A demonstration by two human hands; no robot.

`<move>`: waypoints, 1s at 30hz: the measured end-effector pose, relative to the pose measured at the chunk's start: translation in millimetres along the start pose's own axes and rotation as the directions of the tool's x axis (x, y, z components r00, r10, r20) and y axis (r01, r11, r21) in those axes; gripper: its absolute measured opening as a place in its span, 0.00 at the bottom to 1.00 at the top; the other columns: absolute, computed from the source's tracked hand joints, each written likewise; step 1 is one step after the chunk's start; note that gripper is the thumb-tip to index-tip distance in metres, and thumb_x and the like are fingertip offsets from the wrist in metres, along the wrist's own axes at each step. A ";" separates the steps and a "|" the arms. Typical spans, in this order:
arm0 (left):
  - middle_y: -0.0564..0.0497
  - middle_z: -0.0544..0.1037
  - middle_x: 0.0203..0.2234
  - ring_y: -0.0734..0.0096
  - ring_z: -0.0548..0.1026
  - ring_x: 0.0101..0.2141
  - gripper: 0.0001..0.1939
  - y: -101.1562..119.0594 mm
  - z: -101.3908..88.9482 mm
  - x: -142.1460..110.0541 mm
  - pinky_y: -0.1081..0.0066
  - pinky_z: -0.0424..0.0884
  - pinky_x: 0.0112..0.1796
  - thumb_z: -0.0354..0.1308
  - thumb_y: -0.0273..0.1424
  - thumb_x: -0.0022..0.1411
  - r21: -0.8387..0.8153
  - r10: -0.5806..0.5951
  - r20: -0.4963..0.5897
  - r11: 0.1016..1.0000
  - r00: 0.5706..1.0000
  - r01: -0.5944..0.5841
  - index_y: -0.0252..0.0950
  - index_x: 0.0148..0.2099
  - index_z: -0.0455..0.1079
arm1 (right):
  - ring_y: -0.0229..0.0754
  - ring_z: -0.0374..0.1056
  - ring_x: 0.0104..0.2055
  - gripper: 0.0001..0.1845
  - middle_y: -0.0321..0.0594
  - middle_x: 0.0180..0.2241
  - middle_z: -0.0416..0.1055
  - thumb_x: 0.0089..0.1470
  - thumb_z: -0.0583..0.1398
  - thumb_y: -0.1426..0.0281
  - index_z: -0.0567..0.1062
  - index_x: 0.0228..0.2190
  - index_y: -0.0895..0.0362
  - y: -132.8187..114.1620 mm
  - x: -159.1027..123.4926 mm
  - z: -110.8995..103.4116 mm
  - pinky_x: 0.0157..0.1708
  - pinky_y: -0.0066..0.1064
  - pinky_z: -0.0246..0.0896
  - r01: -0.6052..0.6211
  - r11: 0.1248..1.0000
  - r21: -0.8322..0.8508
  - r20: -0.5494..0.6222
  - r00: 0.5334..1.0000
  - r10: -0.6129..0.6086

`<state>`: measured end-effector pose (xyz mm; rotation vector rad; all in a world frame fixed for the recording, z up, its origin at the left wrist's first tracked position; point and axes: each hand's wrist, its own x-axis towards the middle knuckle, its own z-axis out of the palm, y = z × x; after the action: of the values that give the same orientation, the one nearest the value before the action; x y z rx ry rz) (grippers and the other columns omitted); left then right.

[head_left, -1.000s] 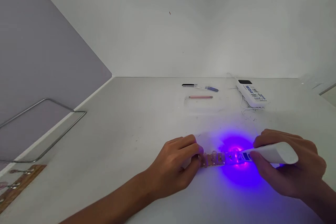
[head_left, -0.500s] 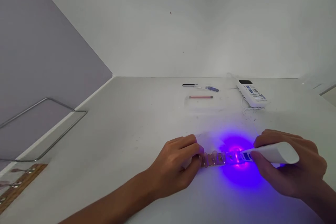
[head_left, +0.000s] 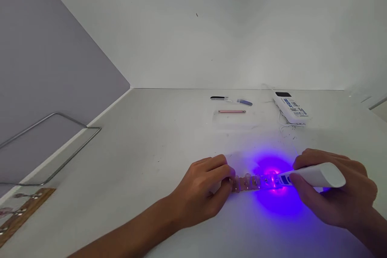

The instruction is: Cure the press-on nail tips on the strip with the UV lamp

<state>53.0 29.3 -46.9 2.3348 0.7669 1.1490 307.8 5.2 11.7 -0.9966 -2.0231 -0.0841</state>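
Observation:
My left hand (head_left: 208, 185) pinches the left end of a narrow strip (head_left: 246, 183) that carries several clear, pinkish nail tips with shiny studs. My right hand (head_left: 335, 189) is closed around a white handheld UV lamp (head_left: 317, 175), thumb on its top near a small dark display. The lamp's front end points left, over the right part of the strip. Violet-blue light spreads from it onto the strip and the table around. Whether the lamp touches the strip I cannot tell.
Behind the hands lie a pink pen-like stick (head_left: 232, 111), a black-handled tool (head_left: 219, 98), a dark-blue-ended piece (head_left: 244, 102) and a white device with a cable (head_left: 290, 107). At left are a bent metal rod frame (head_left: 72, 155) and a wooden board (head_left: 27, 215) with nail tips.
Almost nothing differs. Both hands, the strip and the lit lamp keep their places, apart from a very slight shift of the whole view.

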 end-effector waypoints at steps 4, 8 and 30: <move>0.57 0.65 0.25 0.76 0.57 0.24 0.11 0.2 -0.1 -0.4 0.74 0.56 0.24 0.49 0.16 0.64 0.010 -0.001 0.022 1.000 1.000 0.001 0.35 0.35 0.68 | 0.37 0.69 0.15 0.10 0.28 0.17 0.70 0.54 0.61 0.78 0.69 0.32 0.51 1.9 -3.1 0.2 0.15 0.28 0.63 -0.007 1.000 0.008 0.000 1.000 0.007; 0.57 0.65 0.24 0.77 0.58 0.23 0.12 0.7 -1.3 1.1 0.74 0.57 0.24 0.48 0.16 0.64 0.020 0.007 0.017 1.000 1.000 -0.008 0.34 0.35 0.68 | 0.36 0.68 0.15 0.09 0.28 0.17 0.70 0.54 0.61 0.77 0.68 0.32 0.50 2.2 -3.1 1.1 0.15 0.29 0.63 -0.017 1.000 -0.012 -0.009 1.000 0.017; 0.56 0.66 0.24 0.76 0.59 0.23 0.12 2.2 -4.1 2.7 0.74 0.58 0.23 0.48 0.16 0.64 0.032 0.010 0.033 0.999 0.999 -0.011 0.34 0.34 0.69 | 0.34 0.68 0.15 0.10 0.28 0.16 0.69 0.54 0.62 0.79 0.69 0.31 0.52 0.6 0.1 0.6 0.14 0.25 0.63 0.013 1.000 0.011 -0.027 1.000 -0.013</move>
<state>51.6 29.9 -41.8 2.3804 0.7679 1.1070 307.8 5.9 11.2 -0.9707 -2.0031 -0.0928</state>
